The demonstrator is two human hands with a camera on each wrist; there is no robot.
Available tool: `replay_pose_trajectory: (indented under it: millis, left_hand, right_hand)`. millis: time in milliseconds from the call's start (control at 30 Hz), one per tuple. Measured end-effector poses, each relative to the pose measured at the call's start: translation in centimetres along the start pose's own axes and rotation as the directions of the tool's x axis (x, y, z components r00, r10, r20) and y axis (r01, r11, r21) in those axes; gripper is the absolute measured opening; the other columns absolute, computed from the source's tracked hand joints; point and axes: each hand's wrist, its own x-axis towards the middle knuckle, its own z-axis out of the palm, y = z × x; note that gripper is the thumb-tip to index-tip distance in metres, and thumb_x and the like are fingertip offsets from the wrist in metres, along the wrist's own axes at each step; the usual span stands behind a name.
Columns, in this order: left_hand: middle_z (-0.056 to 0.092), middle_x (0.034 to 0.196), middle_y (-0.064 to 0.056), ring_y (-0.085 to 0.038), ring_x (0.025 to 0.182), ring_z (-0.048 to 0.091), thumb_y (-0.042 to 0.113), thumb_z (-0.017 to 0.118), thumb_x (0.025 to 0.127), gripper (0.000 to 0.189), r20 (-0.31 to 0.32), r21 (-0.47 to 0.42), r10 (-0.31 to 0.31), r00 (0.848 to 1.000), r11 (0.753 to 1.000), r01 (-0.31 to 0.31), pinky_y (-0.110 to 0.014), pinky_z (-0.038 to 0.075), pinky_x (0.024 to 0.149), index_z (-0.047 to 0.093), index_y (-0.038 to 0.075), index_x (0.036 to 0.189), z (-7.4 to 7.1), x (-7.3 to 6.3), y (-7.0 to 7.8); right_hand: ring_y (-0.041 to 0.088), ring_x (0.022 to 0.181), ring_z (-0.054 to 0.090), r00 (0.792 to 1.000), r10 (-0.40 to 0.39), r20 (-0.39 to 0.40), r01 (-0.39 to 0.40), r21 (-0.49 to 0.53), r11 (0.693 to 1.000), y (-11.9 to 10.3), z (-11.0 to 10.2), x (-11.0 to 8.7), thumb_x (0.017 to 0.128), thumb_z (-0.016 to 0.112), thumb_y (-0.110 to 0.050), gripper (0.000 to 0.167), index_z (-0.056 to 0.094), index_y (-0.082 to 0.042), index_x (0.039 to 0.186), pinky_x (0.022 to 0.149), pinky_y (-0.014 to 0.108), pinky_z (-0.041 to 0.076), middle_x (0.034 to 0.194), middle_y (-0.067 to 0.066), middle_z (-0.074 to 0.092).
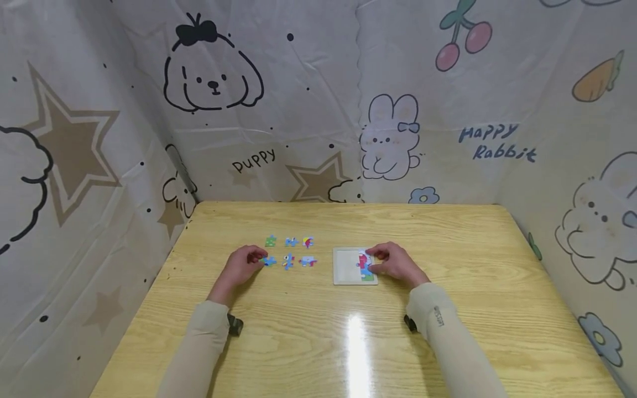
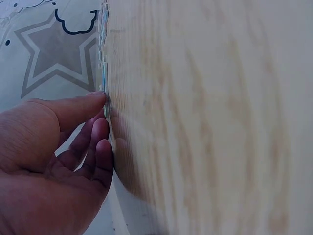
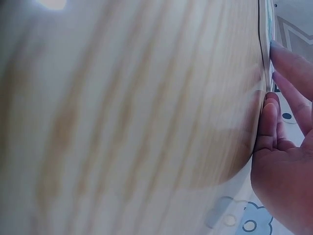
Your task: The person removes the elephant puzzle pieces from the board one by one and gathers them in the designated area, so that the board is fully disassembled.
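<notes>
My left hand is at the left end of the lower row of loose pieces. Its thumb and forefinger pinch the edge of a blue puzzle piece, which lies on the table. In the left wrist view, the thumb meets the thin edge of that piece, and the other fingers curl near the tabletop. A square puzzle tray lies to the right, with joined red, blue and green pieces along its right side. My right hand rests on that side, thumb and fingertips touching the pieces and rim.
Beside the left hand lie other loose pieces: a bird-eyed piece, a pale blue and red one, a green one, a blue one and a yellow-red one. A printed curtain surrounds the wooden table.
</notes>
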Motion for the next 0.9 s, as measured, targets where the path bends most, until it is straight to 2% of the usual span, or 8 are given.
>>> replay_pose_trajectory:
  millis: [300,400,567,733,900]
  left_hand:
    - [0.071,0.117,-0.021,-0.032,0.102,0.065,-0.002,0.067,0.097,0.022,-0.010,-0.022,0.000,1.000,1.000,0.000,-0.047,0.053,0.093,0.069,-0.003,0.118,-0.1,0.0,0.0]
    - [0.070,0.115,-0.021,-0.032,0.101,0.065,-0.001,0.067,0.097,0.022,-0.014,-0.015,0.006,1.000,1.000,-0.006,-0.048,0.053,0.092,0.068,-0.003,0.119,-0.1,0.0,0.0]
    - [0.066,0.117,-0.020,-0.033,0.103,0.065,0.003,0.067,0.099,0.024,-0.056,-0.010,0.006,0.998,1.000,-0.007,-0.049,0.054,0.093,0.068,-0.001,0.123,0.1,0.0,0.6]
    - [0.063,0.124,-0.022,-0.033,0.105,0.064,0.003,0.066,0.100,0.027,-0.071,-0.056,0.047,0.996,0.997,-0.051,-0.048,0.055,0.091,0.066,-0.001,0.127,1.0,0.0,2.9]
    - [0.064,0.126,-0.022,-0.031,0.103,0.063,0.003,0.067,0.099,0.028,-0.032,-0.115,0.126,0.991,0.985,-0.129,-0.044,0.054,0.089,0.066,-0.001,0.127,3.0,0.4,7.0]
  right_hand:
    - [0.030,0.112,0.053,1.000,0.002,-0.003,-0.002,-0.017,1.000,0.0,0.0,0.0,0.091,0.081,-0.015,0.042,0.070,-0.008,0.131,0.101,0.045,0.046,0.128,0.015,0.060]
    - [0.029,0.110,0.052,1.000,0.019,-0.013,-0.019,-0.017,1.000,0.0,0.1,0.1,0.089,0.082,-0.015,0.041,0.072,-0.010,0.129,0.099,0.043,0.045,0.123,0.013,0.061]
    - [0.026,0.102,0.053,1.000,0.012,-0.028,-0.013,-0.034,0.999,-0.4,0.4,0.1,0.088,0.083,-0.014,0.040,0.073,-0.008,0.126,0.092,0.038,0.046,0.113,0.011,0.064]
    - [0.023,0.096,0.053,0.999,0.007,-0.035,-0.009,-0.046,0.999,-0.9,0.6,0.1,0.088,0.083,-0.012,0.039,0.073,-0.007,0.125,0.087,0.035,0.045,0.106,0.009,0.064]
    - [0.023,0.095,0.054,1.000,-0.010,-0.025,0.009,-0.045,0.999,-1.2,0.2,-0.2,0.090,0.081,-0.014,0.039,0.071,-0.005,0.127,0.085,0.033,0.046,0.105,0.010,0.065]
